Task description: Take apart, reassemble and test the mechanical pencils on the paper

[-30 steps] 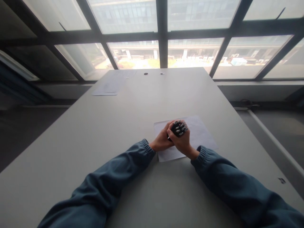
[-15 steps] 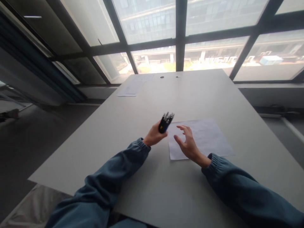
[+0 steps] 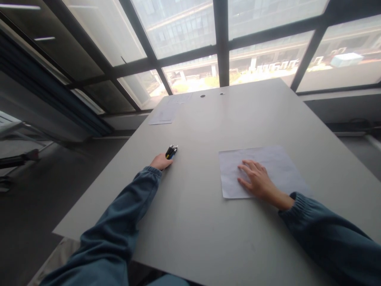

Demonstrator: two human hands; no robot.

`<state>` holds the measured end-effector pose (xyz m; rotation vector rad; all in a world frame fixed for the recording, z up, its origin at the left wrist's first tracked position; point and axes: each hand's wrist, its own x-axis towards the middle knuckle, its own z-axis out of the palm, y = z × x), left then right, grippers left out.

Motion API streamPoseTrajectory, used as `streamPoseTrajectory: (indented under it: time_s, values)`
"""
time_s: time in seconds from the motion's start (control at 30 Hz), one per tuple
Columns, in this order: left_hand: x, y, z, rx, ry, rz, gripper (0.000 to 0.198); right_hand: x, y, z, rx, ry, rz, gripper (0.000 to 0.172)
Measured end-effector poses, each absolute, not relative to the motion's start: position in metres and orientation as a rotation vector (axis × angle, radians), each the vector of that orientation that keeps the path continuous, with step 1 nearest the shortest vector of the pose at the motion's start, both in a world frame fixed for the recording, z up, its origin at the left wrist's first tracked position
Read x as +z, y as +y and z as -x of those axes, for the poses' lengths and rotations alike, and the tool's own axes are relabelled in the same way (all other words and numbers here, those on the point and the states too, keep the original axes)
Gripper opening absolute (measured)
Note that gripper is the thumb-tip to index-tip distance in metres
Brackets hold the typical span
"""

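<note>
Your left hand (image 3: 161, 162), fingers gripping the pens (image 3: 172, 152), has moved away, leaving paper (image 3: 278, 161) beneath your right hand (image 3: 257, 180), fingers spread

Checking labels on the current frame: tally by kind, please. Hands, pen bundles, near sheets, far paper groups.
Hands: 2 (left hand, right hand)
Pen bundles: 1 (pen bundle in the left hand; individual pens too small to count)
Near sheets: 1 (near sheet)
Far paper groups: 1 (far paper group; sheet count unclear)
Total: 5
</note>
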<state>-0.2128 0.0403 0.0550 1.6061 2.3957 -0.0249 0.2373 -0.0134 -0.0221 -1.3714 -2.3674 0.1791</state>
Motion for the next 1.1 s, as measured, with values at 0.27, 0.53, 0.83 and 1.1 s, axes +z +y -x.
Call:
streamPoseTrajectory:
  time_s: [0.27,0.53,0.83,1.1]
  values:
    - [0.031,0.036,0.189,0.03,2.612,-1.645,0.065,-0.02,-0.018,-0.229,0.145,-2.342,1.406,0.041]
    - [0.021,0.014,0.201,0.325,2.44,-1.959,0.078,-0.018,-0.021,-0.227,0.13,-2.332,1.431,0.041]
    - [0.013,-0.008,0.235,0.26,2.019,-2.336,0.102,-0.021,-0.019,-0.227,0.118,-2.314,1.426,0.04]
    - [0.007,0.001,0.231,0.386,2.178,-2.341,0.1,-0.02,-0.017,-0.226,0.108,-2.321,1.437,0.038]
